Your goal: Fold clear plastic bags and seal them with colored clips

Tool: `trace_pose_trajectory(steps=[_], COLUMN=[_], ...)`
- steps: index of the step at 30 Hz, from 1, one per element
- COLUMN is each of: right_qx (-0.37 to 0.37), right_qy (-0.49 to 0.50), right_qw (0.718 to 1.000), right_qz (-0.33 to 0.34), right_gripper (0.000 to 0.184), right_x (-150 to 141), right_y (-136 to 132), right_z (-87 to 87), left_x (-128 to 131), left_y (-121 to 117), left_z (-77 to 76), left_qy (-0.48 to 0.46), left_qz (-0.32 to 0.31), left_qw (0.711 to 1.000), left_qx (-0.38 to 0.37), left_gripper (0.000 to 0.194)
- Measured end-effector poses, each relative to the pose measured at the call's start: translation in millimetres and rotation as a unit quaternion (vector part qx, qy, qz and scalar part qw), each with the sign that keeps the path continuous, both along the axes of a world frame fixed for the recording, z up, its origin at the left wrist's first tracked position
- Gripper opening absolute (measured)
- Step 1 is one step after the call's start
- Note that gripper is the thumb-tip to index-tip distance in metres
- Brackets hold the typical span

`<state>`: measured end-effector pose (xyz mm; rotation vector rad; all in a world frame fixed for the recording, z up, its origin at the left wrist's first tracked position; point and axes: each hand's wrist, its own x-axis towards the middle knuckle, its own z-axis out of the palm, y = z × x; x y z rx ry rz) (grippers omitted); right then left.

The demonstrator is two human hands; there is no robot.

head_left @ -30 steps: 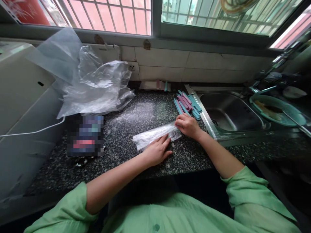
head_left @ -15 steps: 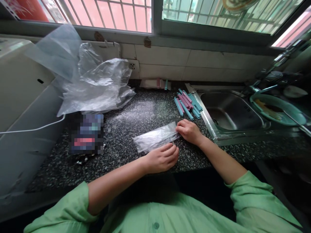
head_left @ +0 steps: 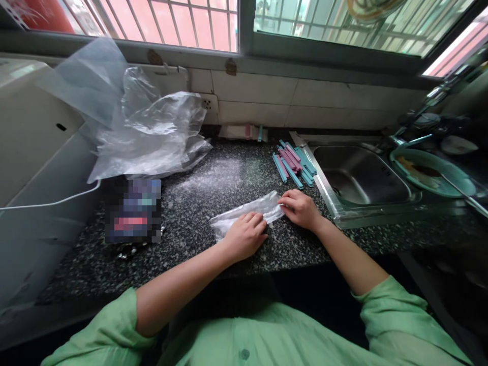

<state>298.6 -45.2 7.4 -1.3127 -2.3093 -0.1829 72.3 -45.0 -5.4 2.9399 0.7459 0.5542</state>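
A clear plastic bag (head_left: pixel 263 204), folded into a long strip, lies slantwise on the speckled counter in front of me. My left hand (head_left: pixel 246 236) rests palm down on its middle and near edge, fingers stretched out, covering part of it. At the bag's right end, my right hand (head_left: pixel 299 208) pinches the plastic between thumb and fingers. Just beyond that hand lies a loose pile of pink and teal bag-sealing clips (head_left: pixel 293 161), long thin sticks beside the sink.
A steel sink (head_left: pixel 362 170) is set in at right, with a teal basket (head_left: pixel 430 173) beyond it. Crumpled clear plastic bags (head_left: pixel 152 129) are heaped at back left. A blurred-out object (head_left: pixel 137 208) lies left. By the wall sits a flat packet with clips (head_left: pixel 242 133).
My left hand has moved left and away from me, from the bag's near edge onto its middle. My right hand keeps its pinch at the right end, shifted very slightly right.
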Motion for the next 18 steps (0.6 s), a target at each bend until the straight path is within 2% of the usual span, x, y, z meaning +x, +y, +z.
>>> trace_pose_trajectory(steps=[2,5,7,12,15,18], right_qx=[-0.024,-0.046,-0.048,-0.008,-0.023,-0.049], right_qy=[-0.018,-0.034,-0.024,0.02,-0.025,-0.074], right_qw=[0.999,0.998,0.998,0.999,0.999,0.995], right_qz=[0.025,0.039,0.036,-0.024,-0.032,-0.054], right_gripper=[0.014,0.014,0.013,0.015,0.015,0.015], right_x=[-2,0,0,-18,-30,-27], right_y=[-1,-1,1,15,23,24], right_z=[-0.9,-1.8,-1.1,1.2,-0.2,-2.2], left_x=[-2,-5,-7,-6,-4,-3], left_y=[1,5,7,4,2,2], left_z=[1.6,1.5,-0.4,-6.4,-7.2,-6.2], left_qy=[-0.022,-0.056,-0.042,0.041,0.064,0.073], left_qz=[0.007,0.056,0.076,0.051,0.049,0.055], left_qw=[1.0,0.997,0.996,0.995,0.992,0.991], left_qx=[0.003,0.004,-0.013,-0.077,-0.094,-0.099], left_gripper=[0.028,0.034,0.038,0.053,0.058,0.058])
